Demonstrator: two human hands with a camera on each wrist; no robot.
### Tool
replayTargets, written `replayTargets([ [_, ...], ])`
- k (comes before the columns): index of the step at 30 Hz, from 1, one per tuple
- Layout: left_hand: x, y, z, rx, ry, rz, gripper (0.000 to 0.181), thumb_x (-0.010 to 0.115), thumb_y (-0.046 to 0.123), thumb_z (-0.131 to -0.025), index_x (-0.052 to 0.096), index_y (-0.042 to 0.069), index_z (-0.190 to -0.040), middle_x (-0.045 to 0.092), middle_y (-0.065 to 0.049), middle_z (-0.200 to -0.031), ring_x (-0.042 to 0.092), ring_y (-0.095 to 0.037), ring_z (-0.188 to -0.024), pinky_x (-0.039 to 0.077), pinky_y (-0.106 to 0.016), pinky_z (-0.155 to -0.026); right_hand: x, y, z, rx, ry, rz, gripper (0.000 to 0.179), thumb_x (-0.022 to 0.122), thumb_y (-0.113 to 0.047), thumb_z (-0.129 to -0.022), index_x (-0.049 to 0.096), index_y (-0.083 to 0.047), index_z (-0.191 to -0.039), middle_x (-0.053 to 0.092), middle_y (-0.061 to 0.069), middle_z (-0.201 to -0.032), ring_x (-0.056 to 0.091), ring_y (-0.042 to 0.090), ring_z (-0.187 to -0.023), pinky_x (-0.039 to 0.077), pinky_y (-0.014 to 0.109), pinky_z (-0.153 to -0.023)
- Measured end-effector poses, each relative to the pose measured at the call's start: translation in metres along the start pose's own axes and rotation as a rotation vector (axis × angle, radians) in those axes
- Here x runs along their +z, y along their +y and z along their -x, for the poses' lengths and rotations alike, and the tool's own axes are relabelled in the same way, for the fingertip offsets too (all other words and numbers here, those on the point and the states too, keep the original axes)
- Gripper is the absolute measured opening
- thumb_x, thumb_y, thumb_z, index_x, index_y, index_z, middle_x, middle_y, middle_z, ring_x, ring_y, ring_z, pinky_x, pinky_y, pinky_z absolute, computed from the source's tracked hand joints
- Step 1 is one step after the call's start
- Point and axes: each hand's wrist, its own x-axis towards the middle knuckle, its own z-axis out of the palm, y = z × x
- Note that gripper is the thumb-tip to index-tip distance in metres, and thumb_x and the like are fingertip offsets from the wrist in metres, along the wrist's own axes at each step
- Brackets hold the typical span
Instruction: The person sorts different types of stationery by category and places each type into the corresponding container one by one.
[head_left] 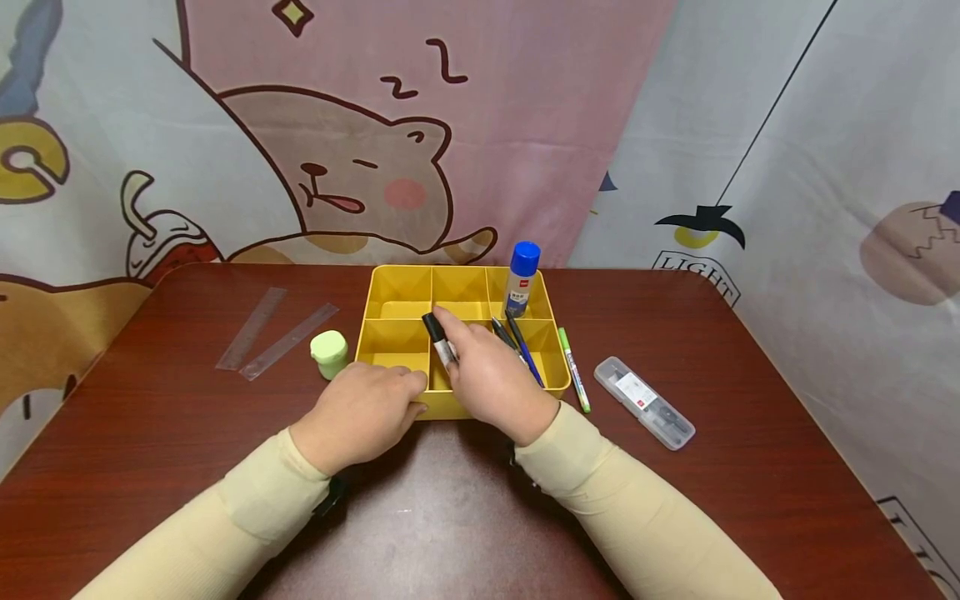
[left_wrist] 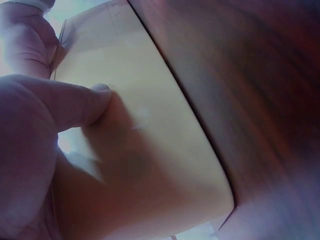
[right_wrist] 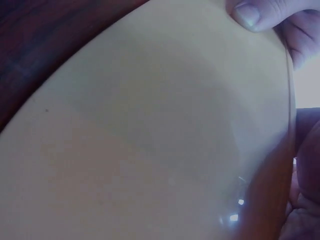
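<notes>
A yellow sectioned organizer box (head_left: 444, 407) sits on the table. My left hand (head_left: 363, 412) grips its front wall, the thumb (left_wrist: 82, 102) on the outer face in the left wrist view and the fingers over the rim. Above the front middle compartment, my right hand (head_left: 498, 375) holds a black-capped marker (head_left: 438, 337) with a pale body, tilted. Its lower end is hidden by the hand. Pens (head_left: 528, 354) lean in the front right compartment. A blue-capped glue stick (head_left: 521, 279) stands upright in the back right one.
Left of the box are a small light green tub (head_left: 329, 354) and two clear rulers (head_left: 251, 329) (head_left: 291, 342). To the right lie a green-and-white marker (head_left: 574, 371) and a clear plastic case (head_left: 645, 402) with dark contents. A printed cloth (head_left: 525, 125) hangs behind the table.
</notes>
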Motion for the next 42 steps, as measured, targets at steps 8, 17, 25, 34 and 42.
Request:
replayTargets([
  [8, -0.001, 0.000, -0.001, 0.000, -0.005, -0.008, 0.036, 0.087, 0.025, -0.081, 0.052, 0.016, -0.076, 0.051, 0.006, -0.063, 0.055, -0.018, -0.052, 0.040, -0.033, -0.049, -0.016, 0.005, 0.003, 0.027, -0.003, -0.076, 0.061, 0.069, -0.013, -0.100, 0.047, -0.013, -0.157, 0.070, 0.005, -0.101, 0.063, 0.021, -0.089, 0.056, 0.037, -0.083],
  [17, -0.003, 0.001, 0.000, -0.014, -0.014, 0.013, 0.037, 0.087, 0.024, -0.082, 0.051, 0.017, -0.075, 0.050, 0.005, -0.063, 0.057, -0.018, -0.054, 0.041, -0.034, -0.050, -0.054, 0.026, 0.008, 0.098, 0.088, -0.103, 0.050, 0.070, -0.016, -0.100, 0.057, -0.010, -0.147, 0.072, 0.004, -0.099, 0.065, 0.020, -0.085, 0.058, 0.037, -0.079],
  [25, -0.002, 0.001, 0.000, -0.014, -0.008, 0.018, 0.036, 0.087, 0.023, -0.082, 0.052, 0.017, -0.075, 0.052, 0.005, -0.063, 0.058, -0.019, -0.054, 0.042, -0.035, -0.050, -0.079, 0.056, 0.012, 0.215, 0.140, -0.075, 0.047, 0.066, -0.016, -0.102, 0.057, -0.009, -0.147, 0.071, 0.008, -0.095, 0.064, 0.023, -0.077, 0.055, 0.037, -0.069],
  [34, -0.002, 0.001, -0.001, -0.016, -0.018, 0.024, 0.035, 0.086, 0.023, -0.082, 0.052, 0.017, -0.075, 0.052, 0.005, -0.063, 0.058, -0.018, -0.054, 0.042, -0.035, -0.051, -0.105, 0.095, 0.021, 0.341, 0.144, -0.017, 0.050, 0.061, -0.024, -0.105, 0.053, -0.007, -0.151, 0.070, 0.014, -0.108, 0.064, 0.028, -0.083, 0.055, 0.044, -0.076],
  [42, -0.002, 0.001, -0.002, -0.027, -0.033, 0.029, 0.036, 0.086, 0.023, -0.083, 0.052, 0.018, -0.074, 0.051, 0.006, -0.063, 0.056, -0.017, -0.054, 0.040, -0.035, -0.050, -0.113, 0.118, 0.020, 0.457, 0.077, 0.012, 0.054, 0.056, -0.026, -0.106, 0.046, -0.009, -0.157, 0.064, 0.020, -0.138, 0.065, 0.036, -0.106, 0.053, 0.057, -0.098],
])
